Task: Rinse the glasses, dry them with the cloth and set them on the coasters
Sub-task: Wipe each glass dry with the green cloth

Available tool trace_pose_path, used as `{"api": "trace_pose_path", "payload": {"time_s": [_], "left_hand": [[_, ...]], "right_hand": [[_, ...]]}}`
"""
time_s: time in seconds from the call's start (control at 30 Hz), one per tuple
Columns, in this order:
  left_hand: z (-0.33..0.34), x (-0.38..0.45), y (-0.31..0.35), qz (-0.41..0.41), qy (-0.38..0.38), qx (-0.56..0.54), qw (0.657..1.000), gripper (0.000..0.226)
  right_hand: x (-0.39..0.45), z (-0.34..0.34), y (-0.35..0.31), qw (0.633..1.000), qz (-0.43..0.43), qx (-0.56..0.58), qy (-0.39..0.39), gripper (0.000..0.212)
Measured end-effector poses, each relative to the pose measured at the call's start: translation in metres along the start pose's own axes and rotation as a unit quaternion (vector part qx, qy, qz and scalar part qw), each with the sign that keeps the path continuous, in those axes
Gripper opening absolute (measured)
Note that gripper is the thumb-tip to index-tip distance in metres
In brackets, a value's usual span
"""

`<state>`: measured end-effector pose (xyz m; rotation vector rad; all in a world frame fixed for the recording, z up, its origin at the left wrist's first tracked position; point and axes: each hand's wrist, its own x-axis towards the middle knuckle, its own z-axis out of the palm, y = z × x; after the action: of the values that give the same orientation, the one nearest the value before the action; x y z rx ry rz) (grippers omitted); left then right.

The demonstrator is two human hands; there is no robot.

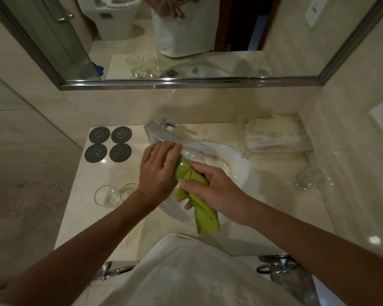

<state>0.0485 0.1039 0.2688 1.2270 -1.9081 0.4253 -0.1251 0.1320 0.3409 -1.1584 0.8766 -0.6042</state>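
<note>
1. The left hand point(158, 171) grips a clear glass point(194, 156) and tips it sideways over the sink point(241, 171), maybe so drips fall in.
2. The right hand point(210, 186) grips the green cloth point(199, 204) and pokes one end into the glass to dry it inside.
3. Two more glasses point(113, 194) stand on the table point(93, 217) just left of the left arm. One glass point(308, 177) lies on the right side.
4. Four dark coasters point(110, 143) sit near the tap point(160, 131). No glass is on them yet.
</note>
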Motion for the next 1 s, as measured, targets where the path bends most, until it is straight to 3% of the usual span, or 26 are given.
{"api": "trace_pose_path", "payload": {"time_s": [0.07,0.13,0.2,0.23,0.3,0.37,0.47,0.53,0.57,0.63,0.7,0.87,0.97,1.0], "left_hand": [[0.003,0.0,-0.001,-0.013,0.014,-0.002,1.0,0.029],[0.003,0.001,-0.002,-0.017,0.022,-0.015,0.999,0.028],[0.002,0.002,-0.004,-0.013,0.019,-0.031,0.999,0.034],[0.001,0.003,-0.005,-0.007,0.01,-0.038,0.999,0.036],[0.0,0.002,-0.005,0.006,-0.023,-0.045,0.999,0.038],[-0.002,0.001,-0.001,-0.003,-0.062,-0.06,0.996,0.055],[-0.006,0.006,0.007,-0.034,-0.094,-0.086,0.991,0.077],[-0.01,0.01,0.008,-0.053,-0.126,-0.1,0.986,0.086],[-0.013,0.012,0.007,-0.067,-0.154,-0.12,0.979,0.089],[-0.019,0.014,0.003,-0.104,-0.222,-0.183,0.952,0.09],[-0.019,0.013,0.0,-0.128,-0.265,-0.219,0.93,0.086],[-0.014,0.007,0.001,-0.144,-0.258,-0.201,0.934,0.082],[-0.014,0.003,0.0,-0.171,-0.243,-0.194,0.935,0.082],[-0.014,0.001,-0.001,-0.18,-0.238,-0.191,0.935,0.083]], "right_hand": [[0.001,0.002,-0.003,1.0,-0.001,0.005,-0.006,0.028],[0.003,0.001,0.0,0.998,-0.026,-0.063,-0.011,0.025],[0.004,-0.007,0.007,0.971,-0.093,-0.217,-0.029,0.039],[0.006,-0.015,0.01,0.939,-0.133,-0.314,-0.05,0.05],[0.011,-0.037,0.01,0.831,-0.199,-0.512,-0.087,0.062],[0.018,-0.056,0.005,0.694,-0.256,-0.667,-0.089,0.065],[0.031,-0.073,-0.009,0.514,-0.336,-0.784,-0.087,0.054],[0.038,-0.079,-0.016,0.428,-0.385,-0.814,-0.08,0.049],[0.04,-0.082,-0.017,0.408,-0.405,-0.815,-0.074,0.046],[0.041,-0.086,-0.014,0.391,-0.424,-0.814,-0.071,0.041],[0.038,-0.084,-0.007,0.401,-0.419,-0.812,-0.073,0.046],[0.032,-0.071,0.007,0.534,-0.345,-0.769,-0.073,0.052],[0.025,-0.074,0.006,0.592,-0.344,-0.725,-0.077,0.054],[0.021,-0.076,0.006,0.634,-0.341,-0.691,-0.063,0.049]]}}
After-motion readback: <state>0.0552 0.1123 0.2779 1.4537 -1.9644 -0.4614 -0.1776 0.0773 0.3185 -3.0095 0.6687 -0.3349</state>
